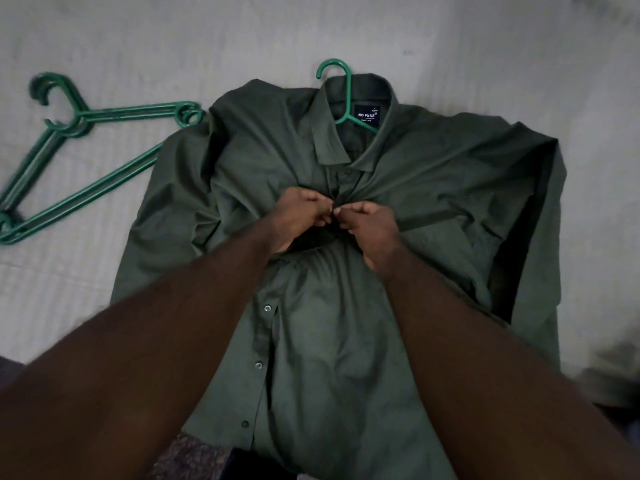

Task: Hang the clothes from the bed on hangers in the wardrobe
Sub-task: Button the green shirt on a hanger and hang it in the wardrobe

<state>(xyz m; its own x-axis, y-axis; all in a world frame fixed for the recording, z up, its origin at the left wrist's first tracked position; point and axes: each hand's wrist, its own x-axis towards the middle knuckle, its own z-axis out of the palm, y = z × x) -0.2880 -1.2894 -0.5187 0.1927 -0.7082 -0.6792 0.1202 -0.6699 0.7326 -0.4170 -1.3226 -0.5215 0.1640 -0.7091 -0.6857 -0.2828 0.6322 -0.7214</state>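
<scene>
Nearest the camera, at the bottom of the frame, two bare forearms reach up over the open lower front of a dark green button-up shirt. The shirt lies spread flat on the bed, and its unfastened buttons run along the left placket.

At the centre of the frame the left hand and right hand meet. Each has its fingers curled tight and pinches one edge of the shirt front, drawing the cloth into creases. They appear to be fastening a button below the collar, probably so that the shirt will not slip off its hanger when lifted.

Further up, a green plastic hanger already sits inside the shoulders. Its hook pokes out above the collar, and one arm crosses the navy neck label.

At the left of the frame, just beside the shirt's sleeve, a stack of spare green hangers lies on the pale sheet, likely kept within reach for other garments. The wardrobe is out of view, so hanging has yet to happen.
</scene>
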